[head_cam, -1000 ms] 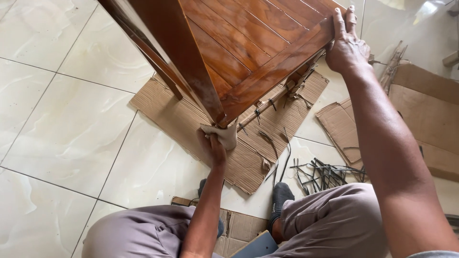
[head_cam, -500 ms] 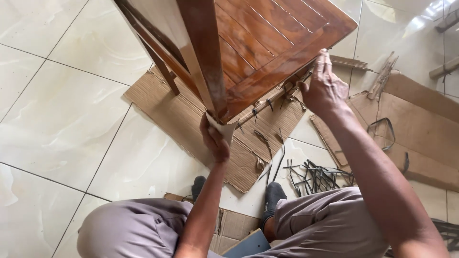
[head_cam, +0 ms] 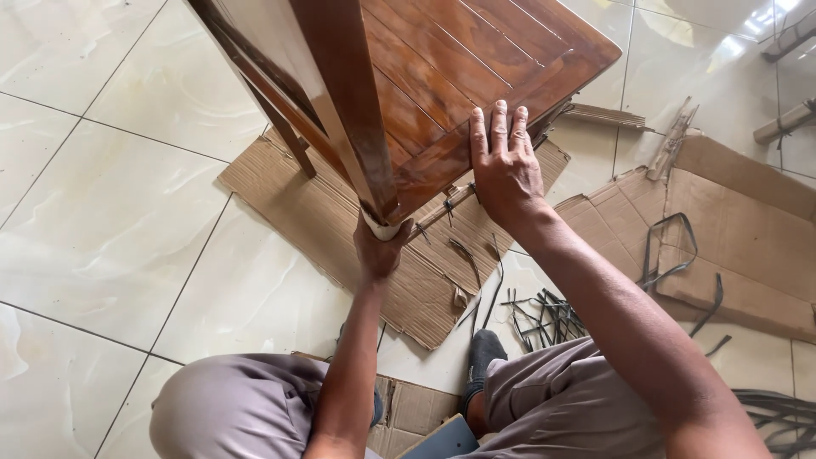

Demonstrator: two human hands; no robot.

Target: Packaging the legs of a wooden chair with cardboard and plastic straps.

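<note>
The left hand (head_cam: pixel 378 246) pinches a small white cloth (head_cam: pixel 380 228) under the shiny brown wooden chair's (head_cam: pixel 442 68) near corner. The right hand (head_cam: pixel 504 166) lies flat and open on its seat edge, farther up.

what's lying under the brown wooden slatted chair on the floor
A flattened brown cardboard sheet on pale tiles, with black plastic straps near its edge. The brown wooden slatted chair covers the middle of the cardboard.

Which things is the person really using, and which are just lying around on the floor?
In use:
wooden chair
pale cloth pad, pressed to the chair's corner by the left hand
right hand, flat on the seat frame

Lying about:
cardboard sheets
black straps
</note>
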